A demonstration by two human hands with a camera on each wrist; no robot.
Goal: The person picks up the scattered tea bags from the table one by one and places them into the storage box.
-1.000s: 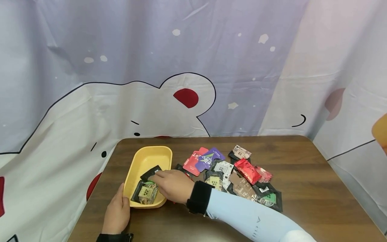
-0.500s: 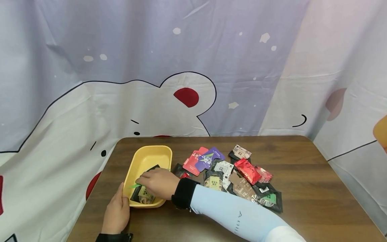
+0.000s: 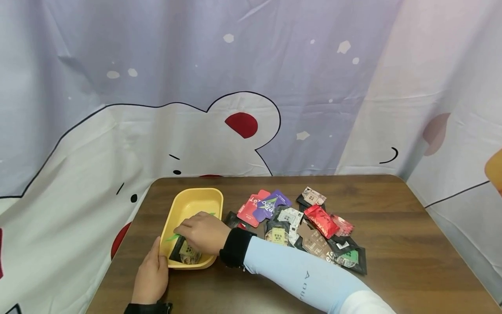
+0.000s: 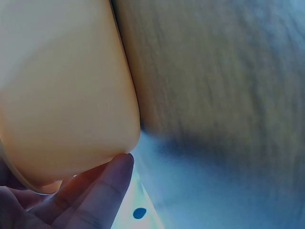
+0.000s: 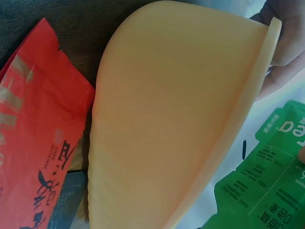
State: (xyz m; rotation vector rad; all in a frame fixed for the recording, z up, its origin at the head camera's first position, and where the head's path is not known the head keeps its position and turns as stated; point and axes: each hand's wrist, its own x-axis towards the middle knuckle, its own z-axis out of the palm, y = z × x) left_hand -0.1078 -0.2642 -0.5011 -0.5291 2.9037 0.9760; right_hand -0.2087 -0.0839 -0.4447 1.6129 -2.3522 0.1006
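Note:
A yellow plastic tray (image 3: 198, 201) stands on the left part of the table. My left hand (image 3: 150, 274) grips its near left rim, with fingers under the wall in the left wrist view. My right hand (image 3: 205, 233) is over the tray, pinching a green tea sachet (image 5: 262, 186) with printed text. In the head view most of that sachet is hidden by the hand; a green sliver shows by the fingertips. Below the hand, a black packet with a yellow label (image 3: 186, 253) lies in the tray's near end.
Right of the tray lies a loose pile of packets: pink (image 3: 249, 211), purple (image 3: 272, 206), shiny red (image 3: 321, 221), brown (image 3: 315, 244) and several black ones. The brown wooden table (image 3: 412, 244) meets a patterned curtain (image 3: 333, 87) at the back.
My right hand has moved left, farther over the tray, and the green sachet has come out at its fingertips. The left hand keeps its place on the tray.

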